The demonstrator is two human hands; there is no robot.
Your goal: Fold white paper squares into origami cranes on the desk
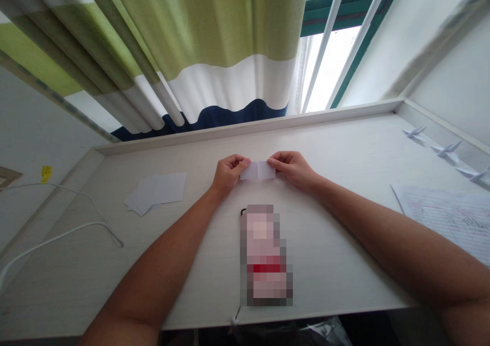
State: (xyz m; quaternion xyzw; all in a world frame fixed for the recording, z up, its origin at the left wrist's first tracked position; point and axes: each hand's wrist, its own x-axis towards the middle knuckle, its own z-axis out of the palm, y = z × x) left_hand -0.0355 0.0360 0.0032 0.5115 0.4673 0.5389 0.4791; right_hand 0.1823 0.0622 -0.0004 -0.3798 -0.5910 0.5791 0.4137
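Observation:
A small piece of white paper point(258, 170) with a vertical crease down its middle is held up just above the desk. My left hand point(229, 172) pinches its left end between thumb and fingers. At the opposite end, my right hand point(290, 166) pinches it the same way, thumb on top. Below the paper lies a phone-shaped object point(264, 254), blurred into blocks, with a dark edge and a pinkish and red face. Left of my left hand, several loose white paper sheets point(168, 188) overlap on the desk.
Several folded paper shapes point(447, 149) line the right side of the white desk point(337, 264). Nearer me is a lined, written sheet point(447, 218). A white cable point(76, 227) crosses the left side. A raised rim point(245, 126) runs along the back, below a striped curtain point(214, 34).

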